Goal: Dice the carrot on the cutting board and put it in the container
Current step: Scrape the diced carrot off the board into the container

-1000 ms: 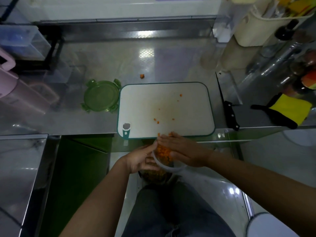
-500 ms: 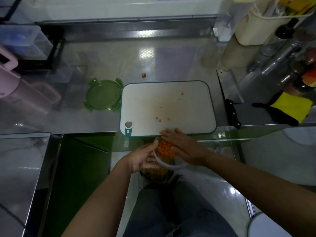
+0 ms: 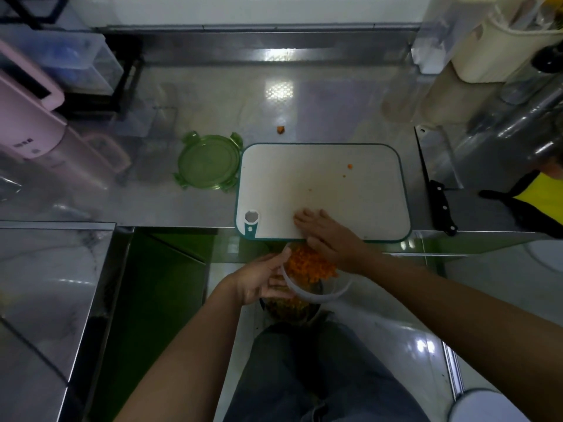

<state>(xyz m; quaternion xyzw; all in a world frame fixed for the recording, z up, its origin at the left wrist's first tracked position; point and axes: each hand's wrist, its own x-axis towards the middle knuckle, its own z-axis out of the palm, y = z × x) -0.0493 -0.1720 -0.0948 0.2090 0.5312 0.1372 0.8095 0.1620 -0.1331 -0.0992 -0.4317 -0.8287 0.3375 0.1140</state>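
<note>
Diced carrot (image 3: 307,266) fills the clear container (image 3: 327,296), which is held just below the front edge of the cutting board (image 3: 320,178), off the surface (image 3: 213,102). Half a second ago the right hand (image 3: 327,236) lay at that edge over the container; it has since reached forward onto the board, its fingers (image 3: 307,217) straight and flat on the white face, holding nothing. The few orange bits that lay near the front edge then no longer show there. The left hand (image 3: 262,278) has stayed put, its fingers (image 3: 275,287) curled round the container's left wall and the thumb up at the rim. A green lid (image 3: 208,161) touches the board's left side, a black-handled knife (image 3: 438,193) lies to its right, and a yellow and black cloth (image 3: 539,196) lies beyond that. One stray carrot piece (image 3: 280,129) sits on the surface behind the board, and small crumbs (image 3: 350,166) remain toward its far right. The right wrist covers the container's far rim, so the carrot heap lies just behind the flat fingers, between the two hands.
</note>
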